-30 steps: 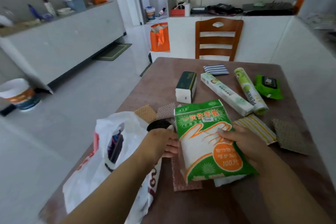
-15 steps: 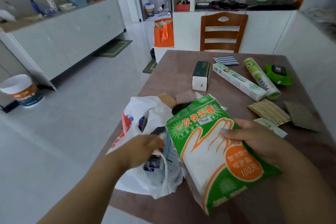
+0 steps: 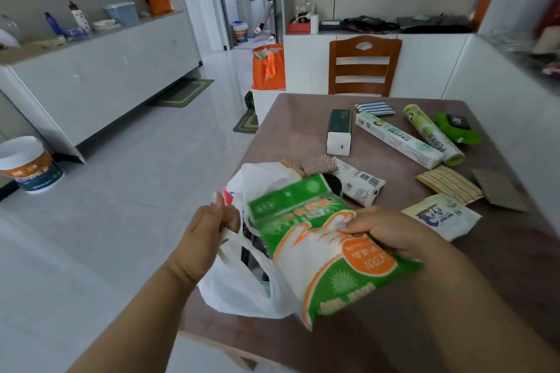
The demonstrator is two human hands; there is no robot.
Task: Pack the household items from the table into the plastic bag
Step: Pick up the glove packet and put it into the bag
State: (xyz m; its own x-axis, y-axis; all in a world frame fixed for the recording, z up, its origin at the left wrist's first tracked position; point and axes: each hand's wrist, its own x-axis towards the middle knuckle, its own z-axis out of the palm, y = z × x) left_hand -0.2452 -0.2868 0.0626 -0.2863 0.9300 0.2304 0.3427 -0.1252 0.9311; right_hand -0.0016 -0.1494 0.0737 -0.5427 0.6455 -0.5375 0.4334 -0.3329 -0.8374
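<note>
Glove packet (image 3: 327, 254) under right hand (image 3: 391, 230), left hand (image 3: 209, 230) gripping plastic bag (image 3: 239, 291)

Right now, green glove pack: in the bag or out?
Mostly out. The green glove pack, in the right hand, has only its top corner at the plastic bag mouth.

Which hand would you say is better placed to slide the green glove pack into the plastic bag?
The right hand. It already grips the green glove pack, angled toward the bag's mouth, while the left hand is busy pinching the plastic bag handle to hold it open.
</note>
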